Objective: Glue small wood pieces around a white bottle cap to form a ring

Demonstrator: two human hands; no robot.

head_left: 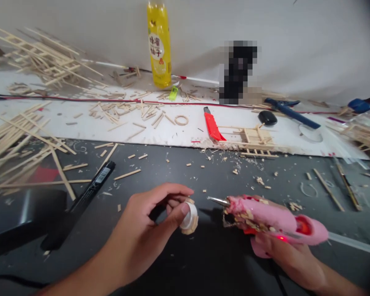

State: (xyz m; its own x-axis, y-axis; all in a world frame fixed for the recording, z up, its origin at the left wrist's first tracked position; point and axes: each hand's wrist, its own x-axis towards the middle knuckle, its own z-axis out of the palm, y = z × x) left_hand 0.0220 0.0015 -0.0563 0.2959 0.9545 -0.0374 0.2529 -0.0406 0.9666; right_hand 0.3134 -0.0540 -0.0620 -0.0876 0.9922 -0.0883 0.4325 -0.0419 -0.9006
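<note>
My left hand (pixel 154 222) pinches a small round piece (pixel 189 218), white on its face with pale wood pieces around its rim, between thumb and fingers. Wrapped round the handle of a pink hot glue gun (pixel 265 213) is my right hand (pixel 283 250). The gun's metal nozzle points left toward the round piece, with a gap between them. Wood scraps cling to the gun's front, a red light glows on its side, and a clear glue stick (pixel 354 243) sticks out of its back.
A black marker (pixel 92 187) and a pile of wooden sticks (pixel 21 139) lie left. Behind are a yellow bottle (pixel 160 49), a red cutter (pixel 212 125), a small stick structure (pixel 257 137) and blue pliers (pixel 296 115). Wood bits litter the dark table (pixel 160 160).
</note>
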